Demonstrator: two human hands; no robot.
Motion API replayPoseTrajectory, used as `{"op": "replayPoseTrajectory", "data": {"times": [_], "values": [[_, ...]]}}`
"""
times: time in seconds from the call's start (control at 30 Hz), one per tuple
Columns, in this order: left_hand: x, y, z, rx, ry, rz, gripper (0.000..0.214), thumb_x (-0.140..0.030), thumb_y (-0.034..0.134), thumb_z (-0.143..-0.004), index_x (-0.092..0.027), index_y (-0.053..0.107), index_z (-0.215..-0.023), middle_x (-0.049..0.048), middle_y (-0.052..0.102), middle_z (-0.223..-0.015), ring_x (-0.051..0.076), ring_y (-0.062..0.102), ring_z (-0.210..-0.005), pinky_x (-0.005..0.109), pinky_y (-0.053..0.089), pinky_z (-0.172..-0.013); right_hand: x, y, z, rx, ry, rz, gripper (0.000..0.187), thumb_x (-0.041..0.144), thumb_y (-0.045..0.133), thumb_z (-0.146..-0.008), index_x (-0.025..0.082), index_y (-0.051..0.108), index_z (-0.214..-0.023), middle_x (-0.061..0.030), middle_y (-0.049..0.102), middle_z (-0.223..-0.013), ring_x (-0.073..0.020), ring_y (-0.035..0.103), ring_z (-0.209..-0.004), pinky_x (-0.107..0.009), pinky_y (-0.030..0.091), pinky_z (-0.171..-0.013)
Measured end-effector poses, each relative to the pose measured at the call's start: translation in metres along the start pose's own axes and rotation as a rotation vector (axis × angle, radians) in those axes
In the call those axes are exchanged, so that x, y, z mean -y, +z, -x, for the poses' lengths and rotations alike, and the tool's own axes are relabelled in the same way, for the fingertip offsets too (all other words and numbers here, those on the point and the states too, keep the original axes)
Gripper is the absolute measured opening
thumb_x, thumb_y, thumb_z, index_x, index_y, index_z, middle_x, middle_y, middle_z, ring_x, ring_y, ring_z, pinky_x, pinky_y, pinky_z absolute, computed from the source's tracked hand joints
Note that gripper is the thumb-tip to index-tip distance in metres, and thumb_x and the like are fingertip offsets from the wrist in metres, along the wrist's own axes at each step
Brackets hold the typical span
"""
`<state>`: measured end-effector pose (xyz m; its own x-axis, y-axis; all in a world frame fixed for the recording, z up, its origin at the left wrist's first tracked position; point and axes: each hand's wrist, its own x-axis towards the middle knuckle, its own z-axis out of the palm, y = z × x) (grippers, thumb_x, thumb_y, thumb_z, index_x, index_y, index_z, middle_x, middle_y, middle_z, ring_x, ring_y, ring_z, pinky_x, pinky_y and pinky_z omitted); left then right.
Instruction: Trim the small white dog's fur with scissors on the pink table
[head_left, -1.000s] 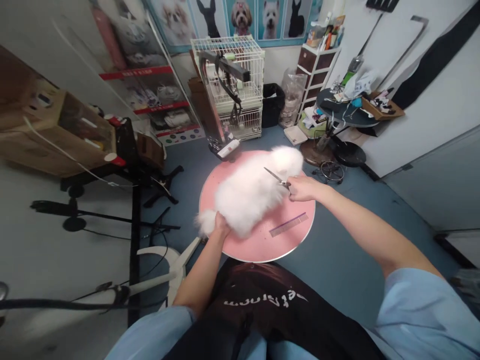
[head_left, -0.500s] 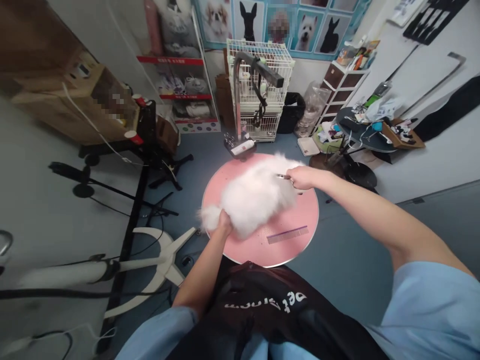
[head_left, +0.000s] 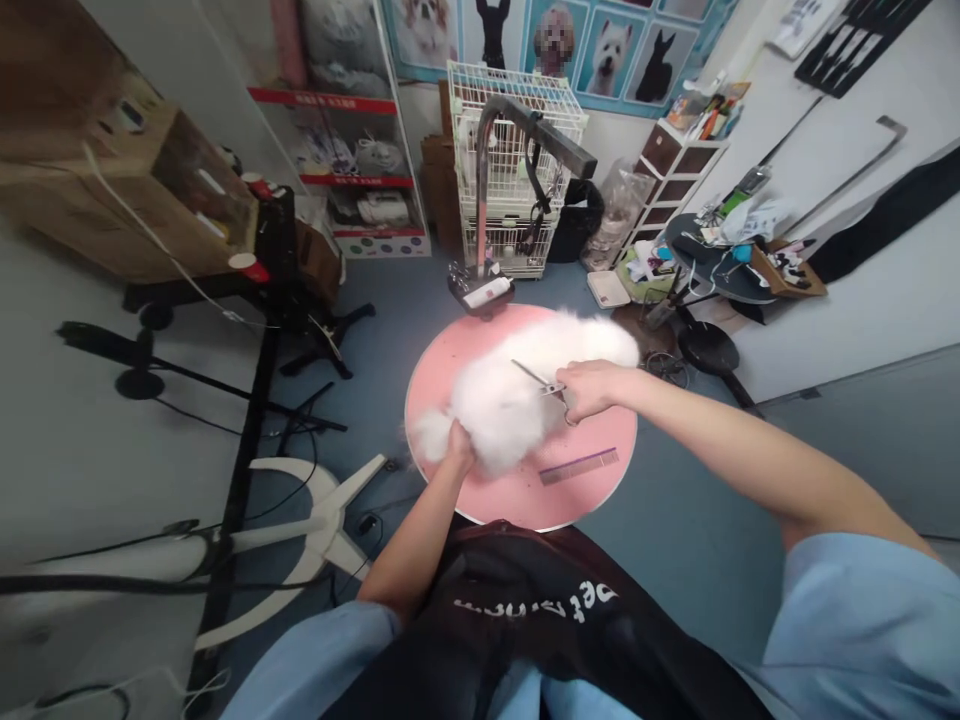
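Floor (head_left: 675, 520): blue-grey, cables trailing at left. Walls (head_left: 885, 270): white. Dog posters (head_left: 600, 50) along far wall. White wire cage (head_left: 510, 180) below them, black bin (head_left: 581, 215) beside it. Drawer unit (head_left: 667, 165) at right, near a cluttered dark round table (head_left: 720, 270). Shelf rack (head_left: 352, 170) at left. Black stand (head_left: 247, 400) beside a wooden box (head_left: 112, 190).

One camera only, worn on the person's head. It looks forward and steeply down, from arm's reach, at the round pink grooming table (head_left: 450, 360). The wide lens bends the room's edges.
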<state>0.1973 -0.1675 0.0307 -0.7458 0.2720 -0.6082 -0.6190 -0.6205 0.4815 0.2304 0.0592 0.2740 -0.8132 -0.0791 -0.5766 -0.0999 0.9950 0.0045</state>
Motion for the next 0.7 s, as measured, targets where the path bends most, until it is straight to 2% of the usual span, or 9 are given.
{"op": "replayPoseTrajectory", "data": {"times": [0.1, 0.23, 0.33, 0.4, 0.47, 0.57, 0.63, 0.7], "values": [[-0.003, 0.002, 0.001, -0.010, -0.047, -0.029, 0.028, -0.033, 0.048, -0.092, -0.019, 0.072, -0.091, 0.0122, 0.075, -0.092, 0.031, 0.062, -0.125, 0.042, 0.048, -0.112, 0.007, 0.004, 0.001, -0.014, 0.057, -0.042, 0.041, 0.018, 0.072, -0.071, 0.017, 0.072, -0.111, -0.0149, 0.074, -0.103, -0.0309, 0.069, -0.093, -0.036, 0.047, -0.074], [-0.007, 0.003, 0.003, -0.017, -0.067, -0.078, 0.030, -0.034, 0.047, -0.092, -0.018, 0.073, -0.091, 0.0131, 0.076, -0.094, 0.031, 0.062, -0.125, 0.043, 0.049, -0.111, 0.001, 0.019, 0.003, -0.052, 0.082, -0.146, 0.038, 0.024, 0.076, -0.069, 0.019, 0.071, -0.107, -0.0126, 0.073, -0.103, -0.0304, 0.068, -0.094, -0.034, 0.047, -0.074], [-0.014, 0.002, 0.003, -0.061, -0.088, -0.111, 0.029, -0.030, 0.047, -0.090, -0.019, 0.073, -0.087, 0.0128, 0.075, -0.090, 0.032, 0.062, -0.123, 0.043, 0.048, -0.110, 0.000, 0.052, 0.004, -0.189, 0.116, -0.246, 0.031, 0.018, 0.067, -0.074, 0.018, 0.067, -0.105, -0.0138, 0.071, -0.107, -0.0282, 0.066, -0.098, -0.032, 0.046, -0.077], [-0.019, 0.003, 0.003, -0.050, -0.089, -0.131, 0.027, -0.029, 0.048, -0.089, -0.020, 0.073, -0.088, 0.0120, 0.075, -0.090, 0.032, 0.062, -0.122, 0.041, 0.048, -0.109, 0.009, 0.092, 0.006, -0.334, 0.194, -0.424, 0.024, 0.015, 0.059, -0.077, 0.017, 0.062, -0.101, -0.0127, 0.070, -0.102, -0.0253, 0.064, -0.093, -0.031, 0.045, -0.076], [-0.025, 0.003, 0.003, -0.030, -0.091, -0.156, 0.027, -0.028, 0.048, -0.089, -0.019, 0.073, -0.090, 0.0113, 0.075, -0.089, 0.031, 0.062, -0.122, 0.040, 0.048, -0.109, 0.035, 0.141, 0.007, -0.449, 0.291, -0.702, 0.017, 0.019, 0.057, -0.079, 0.019, 0.057, -0.096, -0.0088, 0.068, -0.095, -0.0225, 0.062, -0.086, -0.031, 0.046, -0.074], [-0.034, 0.004, 0.003, -0.013, -0.092, -0.198, 0.029, -0.029, 0.047, -0.091, -0.019, 0.073, -0.095, 0.0110, 0.074, -0.089, 0.030, 0.063, -0.121, 0.041, 0.047, -0.110, 0.102, 0.212, -0.004, -0.473, 0.391, -1.193, 0.014, 0.019, 0.055, -0.079, 0.023, 0.051, -0.092, -0.0021, 0.063, -0.085, -0.0201, 0.060, -0.082, -0.032, 0.049, -0.075], [-0.039, 0.005, 0.003, 0.004, -0.084, -0.224, 0.031, -0.032, 0.046, -0.092, -0.019, 0.073, -0.099, 0.0120, 0.075, -0.093, 0.030, 0.063, -0.121, 0.041, 0.049, -0.109, 0.150, 0.241, -0.020, -0.413, 0.331, -1.574, 0.019, 0.019, 0.056, -0.079, 0.024, 0.050, -0.096, 0.0006, 0.059, -0.080, -0.0195, 0.061, -0.080, -0.033, 0.052, -0.075], [-0.043, 0.008, 0.005, 0.022, -0.087, -0.250, 0.034, -0.033, 0.044, -0.093, -0.019, 0.073, -0.103, 0.0129, 0.075, -0.097, 0.030, 0.065, -0.120, 0.041, 0.051, -0.107, 0.186, 0.253, -0.039, -0.422, 0.166, -1.893, 0.028, 0.025, 0.060, -0.080, 0.025, 0.051, -0.106, 0.0010, 0.060, -0.083, -0.0196, 0.063, -0.084, -0.035, 0.054, -0.078]]}}
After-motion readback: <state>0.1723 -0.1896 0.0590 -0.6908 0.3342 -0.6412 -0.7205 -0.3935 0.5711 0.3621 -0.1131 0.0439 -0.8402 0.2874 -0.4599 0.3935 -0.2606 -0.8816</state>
